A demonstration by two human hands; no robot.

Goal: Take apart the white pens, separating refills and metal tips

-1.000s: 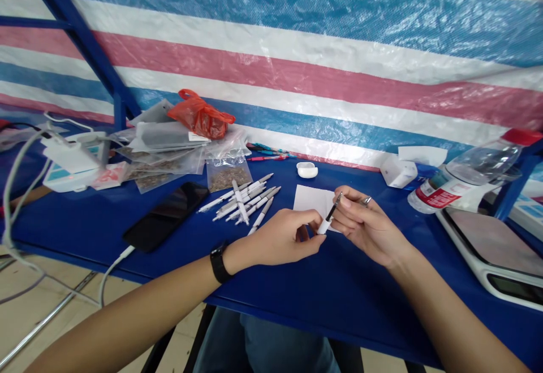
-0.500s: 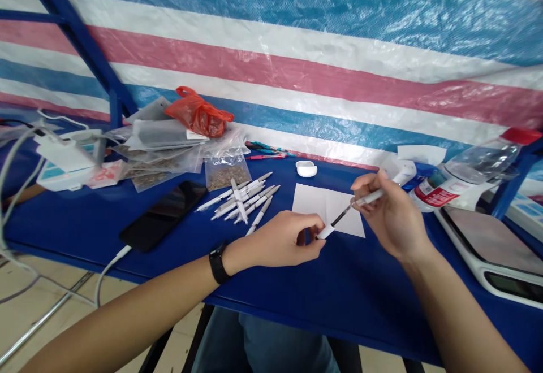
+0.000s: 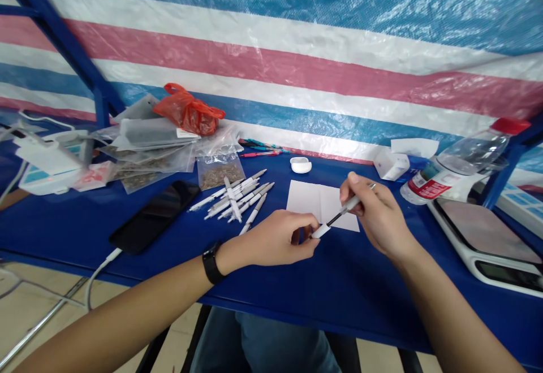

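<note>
My left hand [image 3: 282, 238] pinches a short white pen barrel [image 3: 322, 230] between thumb and fingertips. Into its upper end runs a dark, thin refill [image 3: 334, 220]. The refill's other end leads to the grey-white upper part of the pen [image 3: 351, 203], tilted up to the right and gripped by the fingers of my right hand [image 3: 379, 215]. Both hands are above the table, in front of a creased sheet of white paper [image 3: 303, 196]. Left of the paper lies a loose pile of white pens [image 3: 237, 196], partly behind my left hand.
On the left are a black phone [image 3: 153, 217] with a cable, plastic bags [image 3: 218, 174] and a red bag [image 3: 189, 110]. A white earbud case [image 3: 301, 164] sits behind the paper. To the right stand a tilted bottle [image 3: 436, 180] and a scale [image 3: 487, 229].
My two hands have come nearer each other, and less of the dark refill shows between the two pen parts. The whole view has shifted slightly.
</note>
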